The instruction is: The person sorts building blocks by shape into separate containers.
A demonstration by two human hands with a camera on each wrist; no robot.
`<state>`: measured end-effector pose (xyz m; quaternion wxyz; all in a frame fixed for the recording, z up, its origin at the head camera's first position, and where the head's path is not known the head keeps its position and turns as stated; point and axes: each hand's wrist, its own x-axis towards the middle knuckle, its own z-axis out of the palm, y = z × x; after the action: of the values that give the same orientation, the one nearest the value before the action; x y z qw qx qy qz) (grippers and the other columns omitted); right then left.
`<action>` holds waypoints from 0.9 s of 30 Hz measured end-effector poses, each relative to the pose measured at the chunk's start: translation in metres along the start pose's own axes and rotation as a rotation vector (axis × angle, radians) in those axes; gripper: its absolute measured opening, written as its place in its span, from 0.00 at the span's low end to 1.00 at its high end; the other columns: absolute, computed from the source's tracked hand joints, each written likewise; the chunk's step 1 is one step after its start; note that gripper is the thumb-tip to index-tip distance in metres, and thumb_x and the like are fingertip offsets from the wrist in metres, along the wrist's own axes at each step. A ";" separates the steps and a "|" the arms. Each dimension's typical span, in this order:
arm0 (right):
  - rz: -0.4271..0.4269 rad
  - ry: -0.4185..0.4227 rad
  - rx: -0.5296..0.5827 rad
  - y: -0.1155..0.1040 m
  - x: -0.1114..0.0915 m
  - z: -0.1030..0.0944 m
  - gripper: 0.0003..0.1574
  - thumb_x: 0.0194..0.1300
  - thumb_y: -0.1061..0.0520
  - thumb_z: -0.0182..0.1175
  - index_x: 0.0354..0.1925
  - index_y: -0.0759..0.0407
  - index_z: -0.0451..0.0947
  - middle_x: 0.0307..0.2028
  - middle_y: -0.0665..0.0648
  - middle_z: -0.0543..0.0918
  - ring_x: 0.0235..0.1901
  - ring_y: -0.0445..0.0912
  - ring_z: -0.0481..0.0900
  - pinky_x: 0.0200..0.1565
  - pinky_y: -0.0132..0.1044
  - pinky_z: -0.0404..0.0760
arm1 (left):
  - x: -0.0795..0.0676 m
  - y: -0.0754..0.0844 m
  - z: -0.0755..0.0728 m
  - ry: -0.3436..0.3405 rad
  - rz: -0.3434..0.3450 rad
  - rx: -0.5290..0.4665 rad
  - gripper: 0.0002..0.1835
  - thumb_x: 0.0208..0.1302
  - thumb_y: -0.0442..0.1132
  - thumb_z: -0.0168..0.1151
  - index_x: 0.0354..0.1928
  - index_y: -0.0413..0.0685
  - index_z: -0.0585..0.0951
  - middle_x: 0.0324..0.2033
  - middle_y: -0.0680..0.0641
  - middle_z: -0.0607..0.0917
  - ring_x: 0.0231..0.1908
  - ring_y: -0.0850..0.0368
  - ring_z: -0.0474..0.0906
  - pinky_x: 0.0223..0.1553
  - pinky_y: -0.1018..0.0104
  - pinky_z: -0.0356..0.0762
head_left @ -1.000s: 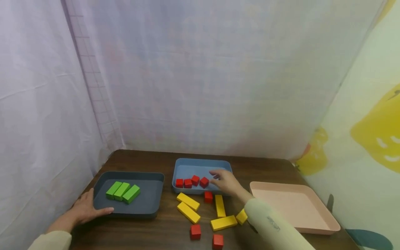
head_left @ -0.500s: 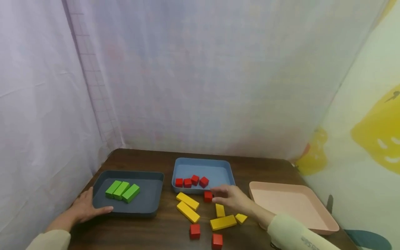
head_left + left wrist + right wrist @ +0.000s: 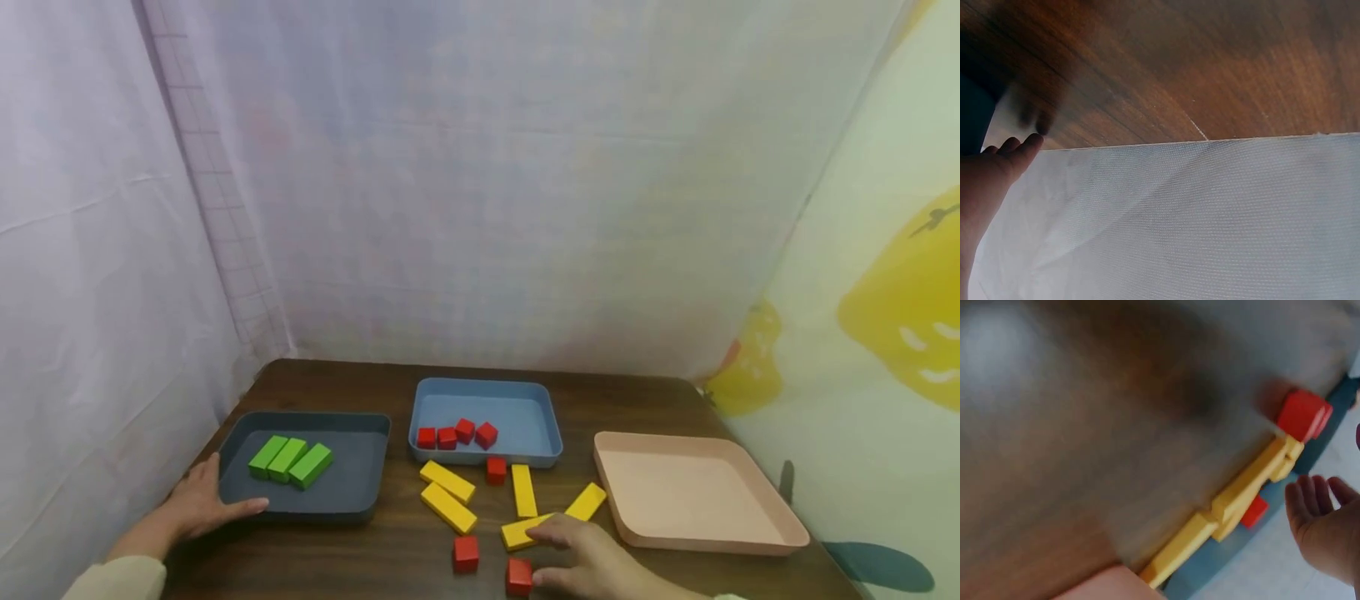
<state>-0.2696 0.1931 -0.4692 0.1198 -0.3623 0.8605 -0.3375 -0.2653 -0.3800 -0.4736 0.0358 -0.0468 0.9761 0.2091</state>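
Observation:
My left hand [image 3: 202, 504] rests at the near left corner of a dark grey tray [image 3: 352, 500], thumb along its front edge. Three green blocks [image 3: 288, 460] lie in that tray. Low in the head view, my right hand [image 3: 596, 567] reaches in from the right with fingers extended and apart. Its thumb and fingers are beside a red cube [image 3: 519, 577], and it partly covers a yellow block [image 3: 525, 532]. A second red cube [image 3: 466, 554] sits just left. In the right wrist view, the right hand [image 3: 1329, 534] has nothing between its fingers.
A blue tray [image 3: 528, 417] at the back holds several red cubes [image 3: 465, 431]. One more red cube [image 3: 496, 471] stands before it, among several yellow blocks [image 3: 448, 508]. At right lies a pink tray [image 3: 697, 492]. Curtains [image 3: 480, 208] hang behind the table.
My right hand has drawn back from over the blue tray, passed the red cube in front of it, and come down toward the nearest red cube. The left hand stays put.

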 end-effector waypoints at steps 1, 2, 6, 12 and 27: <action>-0.030 -0.012 -0.033 0.015 0.000 0.005 0.32 0.63 0.41 0.67 0.60 0.55 0.79 0.51 0.49 0.82 0.49 0.40 0.79 0.47 0.36 0.81 | 0.000 0.000 0.000 -0.001 -0.003 -0.001 0.69 0.54 0.71 0.65 0.63 0.09 0.45 0.59 0.08 0.51 0.60 0.12 0.51 0.61 0.26 0.55; -0.062 -0.020 -0.058 0.031 0.001 0.011 0.33 0.63 0.39 0.67 0.61 0.52 0.78 0.51 0.47 0.81 0.49 0.39 0.78 0.46 0.36 0.81 | 0.000 0.000 0.000 -0.001 -0.003 -0.001 0.70 0.54 0.71 0.65 0.63 0.09 0.45 0.59 0.08 0.51 0.60 0.12 0.51 0.61 0.26 0.55; -0.124 -0.060 -0.123 0.092 0.006 0.034 0.35 0.60 0.34 0.66 0.63 0.43 0.77 0.51 0.41 0.79 0.47 0.33 0.76 0.43 0.33 0.80 | -0.001 0.000 0.000 -0.009 -0.011 -0.008 0.69 0.54 0.71 0.65 0.63 0.09 0.45 0.59 0.08 0.51 0.61 0.12 0.50 0.61 0.26 0.54; -0.119 -0.128 -0.149 0.112 0.013 0.043 0.32 0.63 0.34 0.64 0.61 0.42 0.78 0.48 0.35 0.79 0.45 0.30 0.75 0.43 0.31 0.80 | -0.002 0.001 0.000 -0.010 -0.018 -0.006 0.69 0.54 0.71 0.65 0.63 0.09 0.44 0.59 0.08 0.50 0.61 0.12 0.50 0.61 0.26 0.54; -0.229 -0.063 -0.211 0.103 0.026 0.048 0.24 0.69 0.39 0.61 0.58 0.46 0.80 0.48 0.38 0.80 0.46 0.31 0.76 0.44 0.32 0.80 | 0.000 0.003 -0.001 -0.047 -0.074 -0.030 0.73 0.51 0.74 0.64 0.64 0.10 0.42 0.60 0.08 0.47 0.62 0.12 0.46 0.63 0.26 0.50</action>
<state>-0.3224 0.2040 -0.5725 0.0688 -0.4789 0.8401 -0.2451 -0.2661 -0.3782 -0.4716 0.0660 -0.0786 0.9694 0.2232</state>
